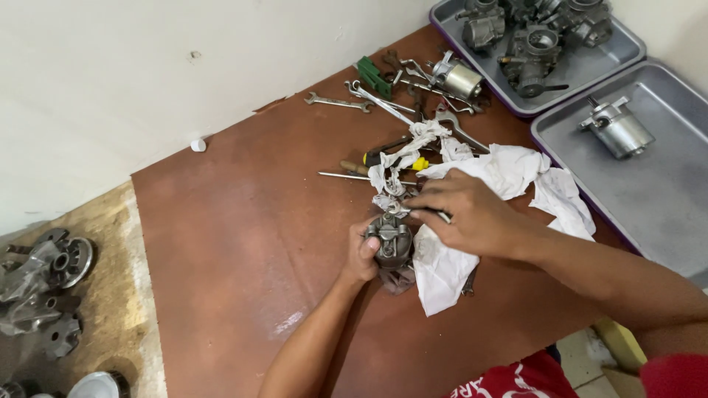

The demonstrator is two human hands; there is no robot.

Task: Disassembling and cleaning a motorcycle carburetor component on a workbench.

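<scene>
Brown and worn, a board [236, 236] was laid against a pale wall and filled the middle of the frame. Just below the centre, a small grey carburetor [392, 242] was gripped upright by the left hand [361, 254], whose fingers were curled tightly around its left side. The right hand [461, 214] was held just above and to the right of it, the fingers pinched closed on a thin metal tool [442, 217] whose tip was set against the top of the carburetor. A crumpled white rag [509, 173] was spread beneath and behind the right hand, and part of it was draped under the carburetor. Toward the upper centre, a scatter of wrenches [339, 103] and a yellow-and-black screwdriver [394, 158] were seen on the board, near a green tool [375, 77]. At the upper right, a grey tray [590, 70] was loaded with several more carburetors [535, 51], and a second grey tray [656, 199] just below it was occupied by a single metal part [618, 129]. At the lower left edge, on a rough floor, a heap of grey engine castings [44, 284] was seen, well apart from the hands.
</scene>
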